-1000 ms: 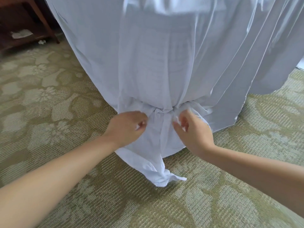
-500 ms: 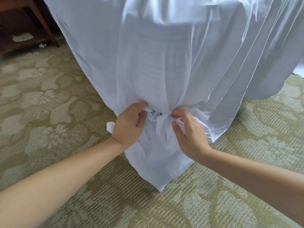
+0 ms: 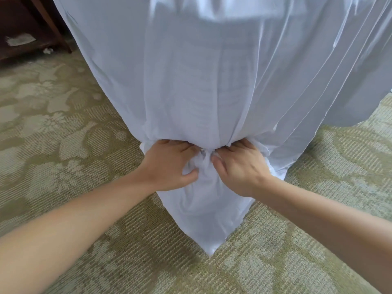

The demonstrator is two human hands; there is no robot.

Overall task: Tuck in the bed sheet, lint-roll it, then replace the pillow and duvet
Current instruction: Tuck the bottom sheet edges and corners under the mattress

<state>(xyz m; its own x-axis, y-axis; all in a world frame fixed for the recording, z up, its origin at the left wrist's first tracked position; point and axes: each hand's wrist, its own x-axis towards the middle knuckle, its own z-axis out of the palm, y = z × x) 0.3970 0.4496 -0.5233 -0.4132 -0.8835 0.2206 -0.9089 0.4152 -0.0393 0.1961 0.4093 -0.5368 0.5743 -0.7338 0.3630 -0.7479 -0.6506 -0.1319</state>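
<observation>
Floor: carpet [image 3: 63,128], olive-green with pale floral pattern, ribbed weave, covers all visible floor. Top left: dark wood furniture [image 3: 19,20], slanted leg [image 3: 54,28] coming down to the carpet. White scrap of paper [image 3: 20,40] lies on its low shelf, in shadow. Small white crumpled bit [image 3: 47,50] on the floor just beside the leg's foot. Far right edge: sliver of something pale [image 3: 391,92], too little showing to identify.

A green carpet [image 3: 63,128] with a pale flower pattern covers the floor — the white bed sheet [image 3: 203,81] hangs down onto it, its pointed tail touching the pile. At far left stands dark wooden furniture [image 3: 25,28] — a white scrap [image 3: 47,51] lies beside its leg.
</observation>
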